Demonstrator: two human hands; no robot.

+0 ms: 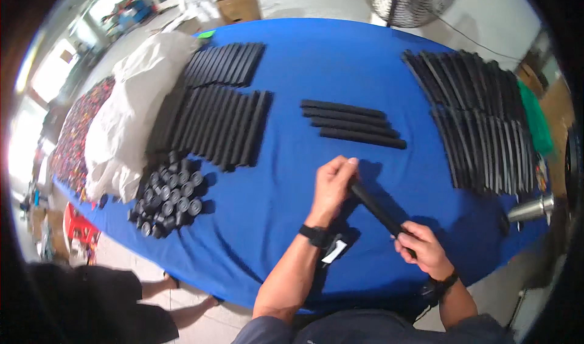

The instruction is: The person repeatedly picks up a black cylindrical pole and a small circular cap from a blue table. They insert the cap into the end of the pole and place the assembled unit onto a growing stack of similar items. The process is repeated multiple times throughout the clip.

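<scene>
Both my hands hold one black tube (377, 209) slanted above the blue table (340, 58). My left hand (333, 187) grips its upper end and my right hand (422, 248) grips its lower end. Beyond my hands, several like black tubes (353, 123) lie side by side in a short row. Each wrist wears a dark band.
Two rows of black tubes (222, 109) fill the left of the table, with a pile of small black caps (170, 196) in front and a white sack (131, 109) beside them. More black strips (480, 115) lie on the right. A metal cone (530, 209) sits at the right edge. A fan (413, 0) stands behind.
</scene>
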